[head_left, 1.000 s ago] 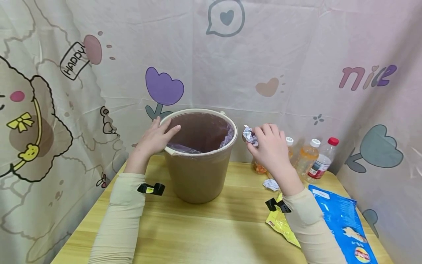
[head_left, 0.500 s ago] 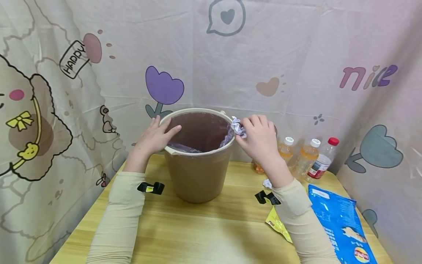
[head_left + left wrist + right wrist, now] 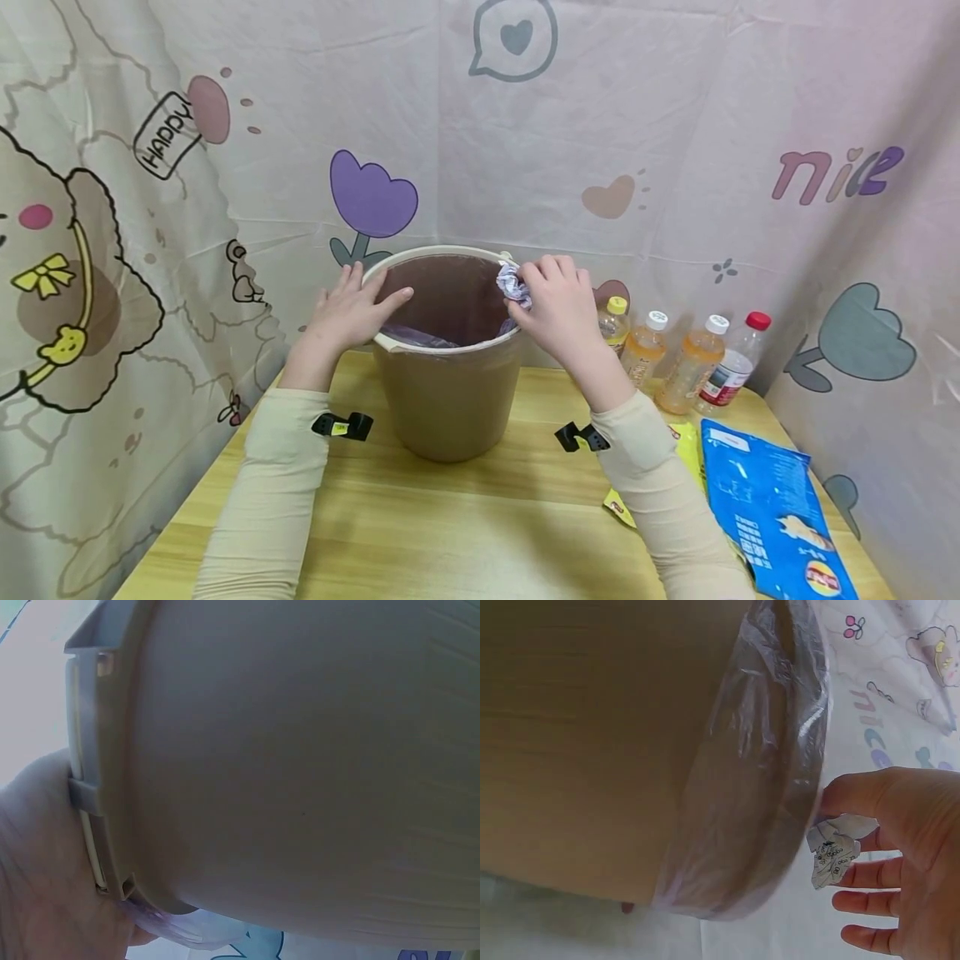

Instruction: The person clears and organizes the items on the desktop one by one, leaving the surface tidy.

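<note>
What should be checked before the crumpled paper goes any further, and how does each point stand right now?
1. Paper held: ok. The right grip pinches the crumpled paper.
2. Paper clear of the rim: cannot tell. It overlaps the rim's right side in the head view.
3. Bin upright on the table: ok.
4. Bin steadied: seems ok. The left grip rests at the rim's left side.
5. Liner in place: ok where visible. It folds over the rim in the right wrist view.
6. Bottles apart from the bin: ok. Four stand to its right.
</note>
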Demonstrator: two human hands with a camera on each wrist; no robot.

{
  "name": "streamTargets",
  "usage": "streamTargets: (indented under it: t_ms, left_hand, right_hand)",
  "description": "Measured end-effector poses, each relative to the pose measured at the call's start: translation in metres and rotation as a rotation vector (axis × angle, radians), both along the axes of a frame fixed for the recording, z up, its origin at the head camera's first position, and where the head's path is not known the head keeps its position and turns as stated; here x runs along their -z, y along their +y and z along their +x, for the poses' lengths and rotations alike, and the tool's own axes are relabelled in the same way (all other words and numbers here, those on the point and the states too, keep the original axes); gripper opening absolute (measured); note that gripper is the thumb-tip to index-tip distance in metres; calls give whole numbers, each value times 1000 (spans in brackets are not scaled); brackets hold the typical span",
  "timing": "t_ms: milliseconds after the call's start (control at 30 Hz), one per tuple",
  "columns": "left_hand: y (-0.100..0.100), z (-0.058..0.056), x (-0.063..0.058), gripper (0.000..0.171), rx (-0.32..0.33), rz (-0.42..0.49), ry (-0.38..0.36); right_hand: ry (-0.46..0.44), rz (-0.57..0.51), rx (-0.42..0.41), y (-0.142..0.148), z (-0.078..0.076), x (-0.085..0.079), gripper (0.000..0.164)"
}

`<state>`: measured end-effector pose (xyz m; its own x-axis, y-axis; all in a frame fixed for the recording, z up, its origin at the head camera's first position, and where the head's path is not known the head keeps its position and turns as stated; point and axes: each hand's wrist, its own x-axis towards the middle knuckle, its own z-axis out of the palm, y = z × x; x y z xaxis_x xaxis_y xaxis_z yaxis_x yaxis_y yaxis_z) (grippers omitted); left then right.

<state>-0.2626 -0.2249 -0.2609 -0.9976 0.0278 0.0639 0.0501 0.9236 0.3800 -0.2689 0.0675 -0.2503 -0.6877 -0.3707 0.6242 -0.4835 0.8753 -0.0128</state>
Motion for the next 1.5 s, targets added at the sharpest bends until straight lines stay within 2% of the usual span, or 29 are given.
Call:
streamTargets:
  t_ms: [367, 600, 1167, 1500]
  left_hand:
    - [0, 0, 0, 94, -1, 17, -2]
    - [0, 0, 1, 94, -3, 23, -7]
    - [-1, -2, 2, 94, -3, 28, 0]
    - [0, -1, 1, 93, -5, 38, 2]
  right_hand:
    - [8, 5, -28, -18, -15, 4, 33]
    - [-22, 31, -41, -29, -22, 4, 34]
    - [-100, 106, -39, -48, -29, 5, 35]
    - [-105, 116, -51, -52, -30, 6, 36]
